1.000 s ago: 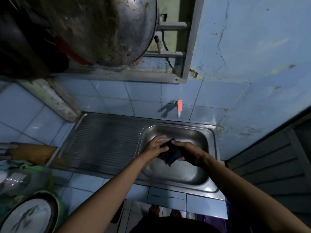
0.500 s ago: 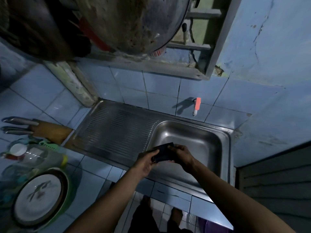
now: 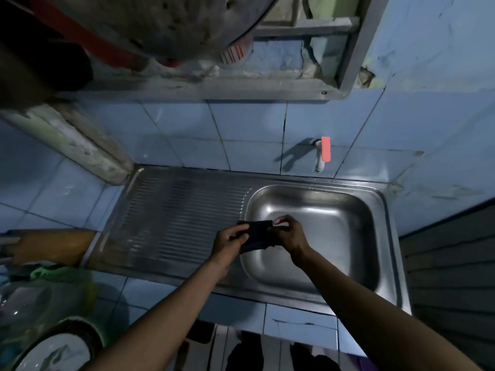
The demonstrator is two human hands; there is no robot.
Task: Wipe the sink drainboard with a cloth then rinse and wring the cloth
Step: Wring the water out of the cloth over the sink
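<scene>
1. I took the sink basin as my landmark. The dark cloth hung over the basin's left rim, just where the basin meets the ribbed drainboard, and it touched neither.
2. My left hand gripped the cloth's left end, fingers curled round it with the thumb on top. My right hand pinched the right end at the upper corner, fingertips drawn together.
3. The cloth was stretched between the two hands, so its long axis ran left to right, roughly along the basin's near rim. (It looked folded or bunched, not spread flat.)
4. The relation the next move turned on, as I judged it: the drainboard lay directly left of the cloth, and the left hand was already nearest to it. The tap sat on the wall beyond the basin's far rim, well apart from both hands, and no water was visibly running.
5. Whether wiping was still due or the rinse came next, I could not settle from this view. The drainboard's sheen told me little in the dim light.
6. Hard to make out: the cloth's lower edge merged with shadow, and its wetness was unreadable. The basin's drain was not visible. Left of the basin, beyond the drainboard, a plate was cut off by the frame.
</scene>
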